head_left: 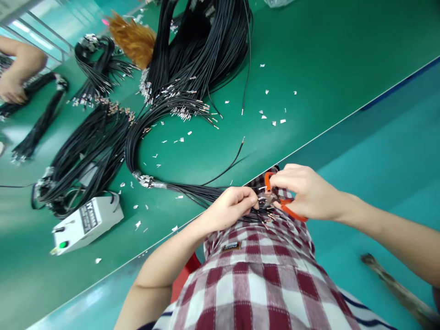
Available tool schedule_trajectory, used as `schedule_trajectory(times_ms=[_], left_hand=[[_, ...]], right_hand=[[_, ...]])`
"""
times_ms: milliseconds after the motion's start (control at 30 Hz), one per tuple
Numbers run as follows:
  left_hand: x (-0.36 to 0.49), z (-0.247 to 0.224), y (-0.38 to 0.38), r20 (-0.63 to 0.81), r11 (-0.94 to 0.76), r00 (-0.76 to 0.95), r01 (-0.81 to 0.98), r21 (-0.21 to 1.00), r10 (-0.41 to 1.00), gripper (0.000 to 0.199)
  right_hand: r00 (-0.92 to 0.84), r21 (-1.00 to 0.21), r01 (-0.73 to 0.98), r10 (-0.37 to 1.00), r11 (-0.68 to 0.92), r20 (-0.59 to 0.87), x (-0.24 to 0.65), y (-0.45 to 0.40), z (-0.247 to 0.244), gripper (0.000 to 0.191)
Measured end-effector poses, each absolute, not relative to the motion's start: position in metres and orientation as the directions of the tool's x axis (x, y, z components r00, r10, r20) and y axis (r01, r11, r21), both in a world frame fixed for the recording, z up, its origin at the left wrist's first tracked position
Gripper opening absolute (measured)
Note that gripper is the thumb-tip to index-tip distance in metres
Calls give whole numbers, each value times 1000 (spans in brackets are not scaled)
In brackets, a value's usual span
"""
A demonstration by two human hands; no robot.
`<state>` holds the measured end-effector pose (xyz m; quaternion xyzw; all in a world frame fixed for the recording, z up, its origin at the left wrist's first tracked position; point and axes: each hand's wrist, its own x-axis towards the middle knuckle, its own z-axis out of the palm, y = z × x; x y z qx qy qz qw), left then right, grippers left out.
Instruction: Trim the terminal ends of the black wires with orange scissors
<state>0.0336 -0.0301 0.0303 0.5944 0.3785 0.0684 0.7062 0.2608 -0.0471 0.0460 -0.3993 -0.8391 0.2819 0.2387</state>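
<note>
My right hand (305, 190) is closed around a pair of orange-handled pliers (288, 208), whose metal jaws sit at the stripped ends of black cables. My left hand (233, 206) pinches one black cable near its end, beside the jaws. That cable belongs to a bundle of black cables (192, 189), which runs from the table over its edge to my lap. Silvery tape or tags wrap the bundle's middle, and its other half curves back across the table. Whether the jaws touch a wire is too small to tell.
A big heap of black cables (209, 50) and more bundles (92, 137) lie on the green table (326, 59). A white box with a green button (87, 224) stands at left. A brown feathery duster (132, 39) lies behind. White scraps are scattered about. Another person's hand (13, 87) holds cables at far left.
</note>
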Motion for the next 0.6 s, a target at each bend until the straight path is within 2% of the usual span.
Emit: schedule_trajectory(times_ms=[100, 233, 333, 467, 600], left_hand=[[34, 30, -32, -423, 207, 715, 373, 904, 557, 30], [36, 33, -36, -326, 114, 686, 336, 935, 651, 16], [38, 36, -39, -263, 10, 654, 364, 931, 709, 16], [41, 40, -41, -208, -107, 653, 409, 906, 728, 21], [41, 39, -43, -174, -185, 659, 438, 880, 732, 21]], right_hand=[[-551, -732, 513, 826, 449, 121, 260, -47, 45, 9], [-462, -908, 400, 883, 122, -85, 258, -48, 44, 5], [-437, -946, 320, 878, -50, -194, 258, -48, 44, 7], [-444, -942, 319, 862, -102, -244, 261, -47, 45, 5], [-464, -946, 323, 865, -35, -191, 263, -46, 47, 6]])
